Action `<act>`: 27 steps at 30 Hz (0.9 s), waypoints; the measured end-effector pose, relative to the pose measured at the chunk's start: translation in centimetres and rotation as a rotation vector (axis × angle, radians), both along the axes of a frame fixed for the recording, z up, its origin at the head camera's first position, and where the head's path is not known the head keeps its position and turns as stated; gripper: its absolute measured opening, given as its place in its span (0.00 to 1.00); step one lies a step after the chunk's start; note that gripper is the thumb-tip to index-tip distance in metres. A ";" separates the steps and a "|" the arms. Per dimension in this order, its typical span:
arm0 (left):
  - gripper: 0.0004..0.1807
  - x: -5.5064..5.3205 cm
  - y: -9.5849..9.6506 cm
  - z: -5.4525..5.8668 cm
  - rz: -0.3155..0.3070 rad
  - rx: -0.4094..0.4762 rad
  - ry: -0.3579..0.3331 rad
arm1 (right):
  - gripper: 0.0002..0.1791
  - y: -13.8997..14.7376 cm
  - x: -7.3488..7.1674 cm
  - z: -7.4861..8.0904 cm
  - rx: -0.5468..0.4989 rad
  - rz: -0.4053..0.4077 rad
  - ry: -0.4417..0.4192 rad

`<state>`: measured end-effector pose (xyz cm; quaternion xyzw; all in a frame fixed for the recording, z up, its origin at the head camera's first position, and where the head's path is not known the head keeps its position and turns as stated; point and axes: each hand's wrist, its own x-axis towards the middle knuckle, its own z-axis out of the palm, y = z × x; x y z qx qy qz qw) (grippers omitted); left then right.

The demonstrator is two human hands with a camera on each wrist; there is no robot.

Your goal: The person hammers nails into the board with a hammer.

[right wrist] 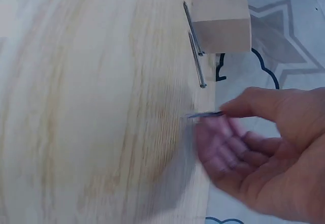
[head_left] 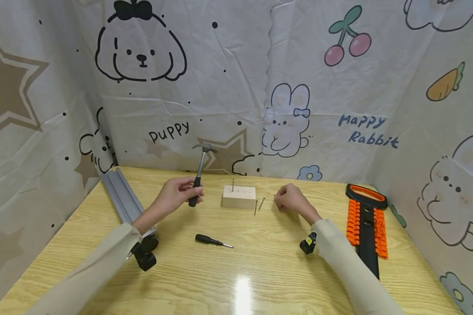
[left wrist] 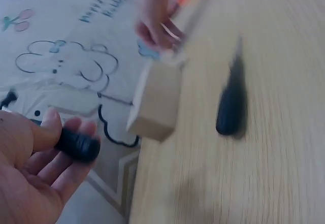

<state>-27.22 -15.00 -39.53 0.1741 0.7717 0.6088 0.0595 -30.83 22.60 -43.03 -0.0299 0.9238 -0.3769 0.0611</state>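
Note:
My left hand (head_left: 177,192) grips the black handle of a claw hammer (head_left: 201,164), whose metal head points up above the table. A pale wooden block (head_left: 238,201) lies to its right, with one nail (head_left: 233,186) standing upright in its top and small holes in a row beside it. Two loose nails (right wrist: 193,28) (right wrist: 198,61) lie on the table by the block's right end. Right of them, my right hand (head_left: 291,199) pinches another nail (right wrist: 205,115) between thumb and fingers, close to the tabletop.
A black-handled screwdriver (head_left: 213,240) lies in front of the block. At the left is a grey metal channel (head_left: 122,192), partly behind the left forearm. A black and orange tool (head_left: 365,218) lies at the right. Printed cloth (head_left: 220,87) hangs behind the table.

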 end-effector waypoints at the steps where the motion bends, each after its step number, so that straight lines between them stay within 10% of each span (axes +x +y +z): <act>1: 0.12 0.0 0.0 0.0 0.040 -0.061 0.064 | 0.07 0.1 -0.1 0.0 -0.029 -0.006 0.029; 5: 0.12 -0.1 0.3 -0.5 0.126 -0.202 0.230 | 0.08 -0.1 -0.4 -0.1 -0.210 -0.014 0.126; 13: 0.11 -0.3 0.7 -1.2 0.148 -0.271 0.324 | 0.17 -2.1 -0.2 0.1 -0.520 0.085 0.161; 27: 0.12 -0.8 0.8 -1.6 0.148 -0.368 0.386 | 0.12 -6.6 -0.7 -0.1 -0.596 0.132 0.287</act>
